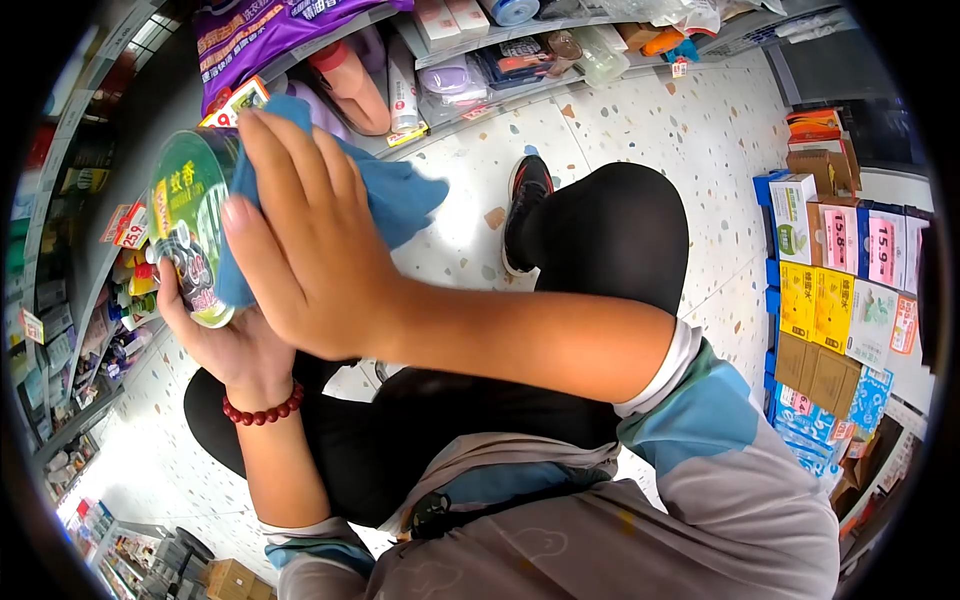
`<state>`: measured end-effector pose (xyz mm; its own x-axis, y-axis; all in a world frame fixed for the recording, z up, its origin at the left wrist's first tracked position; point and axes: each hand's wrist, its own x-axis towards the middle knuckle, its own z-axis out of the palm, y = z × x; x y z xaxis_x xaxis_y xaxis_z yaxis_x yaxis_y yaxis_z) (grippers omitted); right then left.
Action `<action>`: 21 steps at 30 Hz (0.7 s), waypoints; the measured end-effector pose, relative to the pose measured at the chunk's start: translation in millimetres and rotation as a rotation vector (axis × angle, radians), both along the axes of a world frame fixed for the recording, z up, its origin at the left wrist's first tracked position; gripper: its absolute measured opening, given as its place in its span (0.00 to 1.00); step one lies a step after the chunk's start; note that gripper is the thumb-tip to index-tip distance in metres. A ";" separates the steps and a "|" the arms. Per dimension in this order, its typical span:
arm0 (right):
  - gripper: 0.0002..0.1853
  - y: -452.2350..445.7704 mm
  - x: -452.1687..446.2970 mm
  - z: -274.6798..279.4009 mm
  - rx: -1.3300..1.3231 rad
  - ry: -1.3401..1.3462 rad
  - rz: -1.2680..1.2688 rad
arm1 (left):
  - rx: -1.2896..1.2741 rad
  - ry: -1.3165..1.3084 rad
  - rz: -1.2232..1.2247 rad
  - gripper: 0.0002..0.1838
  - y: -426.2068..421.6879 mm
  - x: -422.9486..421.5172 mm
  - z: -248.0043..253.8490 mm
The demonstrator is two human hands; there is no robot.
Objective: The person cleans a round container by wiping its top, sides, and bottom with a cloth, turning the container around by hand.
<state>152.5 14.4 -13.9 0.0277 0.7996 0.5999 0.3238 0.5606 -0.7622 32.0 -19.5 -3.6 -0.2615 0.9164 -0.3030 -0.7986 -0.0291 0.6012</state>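
Observation:
My left hand [238, 348], a dark red bead bracelet [262, 408] at its wrist, is closed around the underside of a round plastic tub [188, 225]. The tub is tilted, with a green label, yellow characters and a cartoon picture. Against its right side a blue cloth [395, 195] is pressed by my right hand [310, 225]. The fingers of that hand lie over the cloth, and part of the cloth hangs out behind them. The side of the tub under the cloth is hidden.
A shelf [470, 115] with bottles and packs runs along the top, a purple bag [265, 45] at its corner. More shelving [75, 150] stands at the left. Stacked boxes [830, 300] with price tags are at the right. My bent knee [620, 230] is above the speckled floor [720, 150].

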 end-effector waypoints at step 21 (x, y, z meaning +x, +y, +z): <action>0.24 2.5 -2.1 -3.0 0.128 0.068 -0.129 | -0.096 0.032 0.021 0.35 -2.6 20.4 6.7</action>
